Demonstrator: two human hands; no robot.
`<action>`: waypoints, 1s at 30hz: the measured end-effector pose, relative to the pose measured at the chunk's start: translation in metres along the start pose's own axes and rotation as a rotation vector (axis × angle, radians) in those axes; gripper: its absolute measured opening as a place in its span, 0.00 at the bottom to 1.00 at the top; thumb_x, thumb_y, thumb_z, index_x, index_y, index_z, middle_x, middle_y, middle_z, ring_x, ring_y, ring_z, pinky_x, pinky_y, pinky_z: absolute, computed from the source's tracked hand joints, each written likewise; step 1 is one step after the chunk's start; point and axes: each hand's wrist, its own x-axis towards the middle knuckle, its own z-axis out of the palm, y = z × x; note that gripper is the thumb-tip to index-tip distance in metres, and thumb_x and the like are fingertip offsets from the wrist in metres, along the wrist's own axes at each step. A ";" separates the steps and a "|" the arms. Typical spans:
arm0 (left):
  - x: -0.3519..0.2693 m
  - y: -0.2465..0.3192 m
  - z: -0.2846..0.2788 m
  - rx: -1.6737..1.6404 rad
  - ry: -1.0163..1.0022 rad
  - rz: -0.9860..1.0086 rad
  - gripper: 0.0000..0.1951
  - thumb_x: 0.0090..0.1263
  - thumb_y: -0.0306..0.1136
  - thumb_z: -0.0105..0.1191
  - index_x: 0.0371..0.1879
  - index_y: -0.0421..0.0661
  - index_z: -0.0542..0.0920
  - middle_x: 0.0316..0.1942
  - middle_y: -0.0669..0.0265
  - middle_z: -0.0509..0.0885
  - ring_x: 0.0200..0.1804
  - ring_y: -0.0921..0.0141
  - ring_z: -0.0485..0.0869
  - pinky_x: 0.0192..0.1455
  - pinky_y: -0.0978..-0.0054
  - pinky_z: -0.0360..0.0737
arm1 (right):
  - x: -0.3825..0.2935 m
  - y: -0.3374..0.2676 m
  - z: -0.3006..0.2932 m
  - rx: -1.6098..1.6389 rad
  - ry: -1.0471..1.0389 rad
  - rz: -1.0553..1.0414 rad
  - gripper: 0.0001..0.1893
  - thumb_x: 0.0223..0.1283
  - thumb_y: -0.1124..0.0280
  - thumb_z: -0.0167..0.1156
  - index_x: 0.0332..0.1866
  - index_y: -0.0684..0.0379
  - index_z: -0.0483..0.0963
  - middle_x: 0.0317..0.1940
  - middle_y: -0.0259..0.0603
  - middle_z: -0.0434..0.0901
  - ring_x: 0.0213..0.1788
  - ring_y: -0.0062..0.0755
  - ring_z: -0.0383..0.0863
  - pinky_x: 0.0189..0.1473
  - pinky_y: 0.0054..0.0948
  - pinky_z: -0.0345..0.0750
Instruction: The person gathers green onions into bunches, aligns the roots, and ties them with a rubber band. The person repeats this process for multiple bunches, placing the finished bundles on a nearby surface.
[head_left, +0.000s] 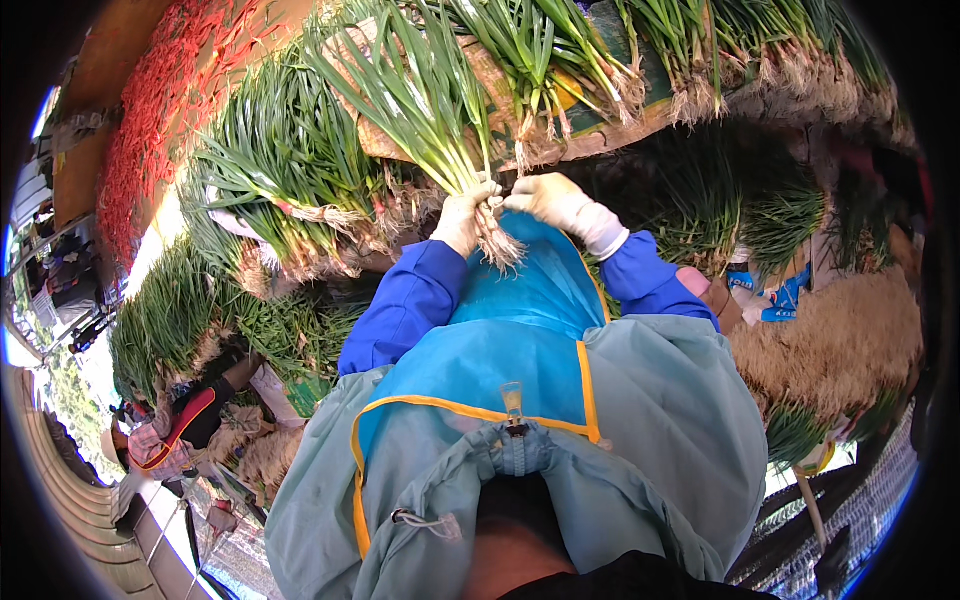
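My left hand (459, 222), in a pale glove, grips a bunch of green onions (431, 127) just above the roots. The leaves fan out away from me, and the pale, stringy roots (499, 244) hang below the fist towards my blue apron (517, 292). Close beside the stems is my gloved right hand (551, 201), its fingertips drawn together near the left thumb. Whether anything thin lies between those fingertips is too small to tell. Both hands are over the apron, at the near edge of a work table (592, 142).
More green onions (525, 52) lie along the table with roots towards me. A dense heap of green onions (292, 142) stands at left, beyond it a pile of thin red pieces (150, 135). Root-out stacks (832, 337) are at right. Another person (169, 435) is at lower left.
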 end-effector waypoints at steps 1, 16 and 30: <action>-0.006 0.006 -0.008 -0.008 -0.083 -0.034 0.11 0.63 0.29 0.54 0.43 0.41 0.75 0.28 0.65 0.81 0.24 0.74 0.80 0.28 0.73 0.81 | 0.001 0.009 -0.009 0.267 0.027 0.142 0.21 0.57 0.53 0.56 0.42 0.62 0.77 0.33 0.49 0.82 0.35 0.39 0.82 0.41 0.34 0.75; -0.037 0.012 0.001 -0.648 -0.437 -0.138 0.09 0.68 0.38 0.50 0.26 0.52 0.71 0.15 0.79 0.64 0.17 0.81 0.64 0.29 0.78 0.68 | 0.085 -0.022 0.049 -0.202 0.579 -0.079 0.13 0.53 0.54 0.54 0.28 0.53 0.73 0.26 0.42 0.79 0.33 0.46 0.80 0.34 0.40 0.74; -0.131 0.072 -0.010 -0.498 -0.642 0.430 0.24 0.64 0.33 0.55 0.61 0.47 0.67 0.17 0.77 0.65 0.21 0.80 0.67 0.46 0.71 0.70 | 0.005 0.136 0.025 -0.324 0.292 0.266 0.26 0.55 0.48 0.55 0.49 0.60 0.75 0.47 0.52 0.78 0.51 0.48 0.77 0.53 0.36 0.72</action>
